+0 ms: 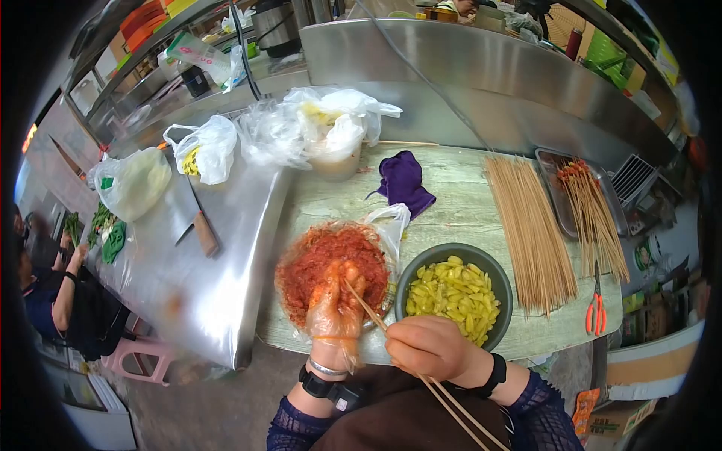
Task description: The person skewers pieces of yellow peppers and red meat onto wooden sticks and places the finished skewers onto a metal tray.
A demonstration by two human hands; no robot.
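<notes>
My left hand (pixel 338 304), in a clear plastic glove smeared red, is over a plastic-lined bowl of red, seasoned shredded meat (pixel 323 248). Its fingers are closed at the tip of a bamboo skewer; what they pinch is hidden. My right hand (pixel 427 347) grips thin bamboo skewers (pixel 457 415), their long ends trailing toward my lap and one point reaching my left fingers. Just beyond the right hand stands a dark grey bowl (pixel 507 289) filled with yellow-green pickled pepper pieces (pixel 451 297).
Bare bamboo skewers (pixel 530 233) lie in a wide bundle at right, beside a metal tray (pixel 547 169) with loaded skewers (pixel 587 195). Orange-handled scissors (pixel 596 312) rest near the edge. A purple cloth (pixel 406 180), plastic bags (pixel 278 135) and a knife (pixel 203 229) lie farther back. Another person (pixel 64 293) sits left.
</notes>
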